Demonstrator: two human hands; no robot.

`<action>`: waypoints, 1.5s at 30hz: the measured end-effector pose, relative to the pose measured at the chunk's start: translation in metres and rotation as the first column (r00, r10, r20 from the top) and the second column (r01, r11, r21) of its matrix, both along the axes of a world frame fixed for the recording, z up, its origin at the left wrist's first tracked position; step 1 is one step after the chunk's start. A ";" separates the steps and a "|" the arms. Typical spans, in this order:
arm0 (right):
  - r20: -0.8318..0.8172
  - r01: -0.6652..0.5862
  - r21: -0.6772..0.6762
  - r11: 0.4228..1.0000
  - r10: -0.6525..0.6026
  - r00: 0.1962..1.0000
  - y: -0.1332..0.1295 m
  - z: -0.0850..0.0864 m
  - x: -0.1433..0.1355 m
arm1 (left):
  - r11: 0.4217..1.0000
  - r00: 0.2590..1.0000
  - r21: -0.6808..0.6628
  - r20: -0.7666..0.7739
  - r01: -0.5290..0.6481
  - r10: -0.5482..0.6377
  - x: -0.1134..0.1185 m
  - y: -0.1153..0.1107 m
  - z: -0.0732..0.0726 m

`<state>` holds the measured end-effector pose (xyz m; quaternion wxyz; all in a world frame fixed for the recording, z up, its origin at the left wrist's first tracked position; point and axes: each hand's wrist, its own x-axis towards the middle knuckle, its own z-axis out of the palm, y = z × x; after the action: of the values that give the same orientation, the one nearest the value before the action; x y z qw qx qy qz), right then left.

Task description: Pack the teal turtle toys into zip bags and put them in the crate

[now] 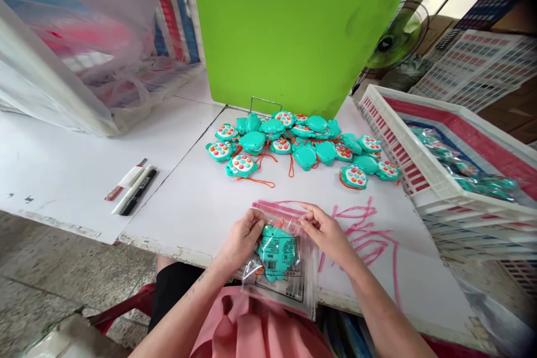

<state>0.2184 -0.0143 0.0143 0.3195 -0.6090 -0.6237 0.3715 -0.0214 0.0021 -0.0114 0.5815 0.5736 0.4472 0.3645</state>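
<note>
At the table's front edge, a clear zip-lock bag (308, 285) hangs between my two hands, with a teal turtle-shaped toy (277, 251) inside it, seen through printed plastic. My left hand (247, 233) pinches the bag's upper left side near its pink-edged top. With thumb and fingertips, my right hand (323, 230) grips the upper right side. Behind the bag lies a loose pile of similar teal toys (252, 142), several with coloured round buttons facing up and orange cords (260, 180) trailing from them.
A green board (302, 28) stands behind the pile. Several markers (140, 190) lie at left, near a plastic-draped frame (54, 72). On the right, a white crate (453, 210) holds bagged toys (482, 182). A fan (394, 39) stands beyond it. Pink scribbles (373, 240) mark the tabletop.
</note>
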 end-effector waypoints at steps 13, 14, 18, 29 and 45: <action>-0.167 0.054 -0.005 0.999 -0.055 0.984 -0.002 0.007 0.004 | 0.997 0.994 -0.068 0.106 0.030 -0.023 0.000 0.000 0.005; -0.169 0.048 -0.014 0.999 -0.050 0.984 -0.003 0.007 0.007 | 0.997 0.992 -0.076 0.126 0.027 -0.017 0.000 0.000 0.006; -0.222 0.004 -0.035 0.999 -0.012 0.975 -0.006 0.002 0.016 | 0.990 0.984 -0.142 0.176 0.000 0.026 0.000 0.000 0.007; -0.220 -0.155 0.087 0.984 0.171 0.960 -0.006 0.002 0.031 | 0.988 0.973 -0.133 0.226 0.073 -0.041 -0.005 0.001 0.011; -0.316 -0.233 -0.130 0.964 0.182 0.931 -0.006 0.016 0.025 | 0.992 0.981 -0.121 0.194 0.031 -0.007 0.000 0.000 0.008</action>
<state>0.2439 -0.0200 0.0304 0.3180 -0.5001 -0.5958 0.5420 -0.0219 0.0024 -0.0032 0.6597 0.5028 0.4050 0.3846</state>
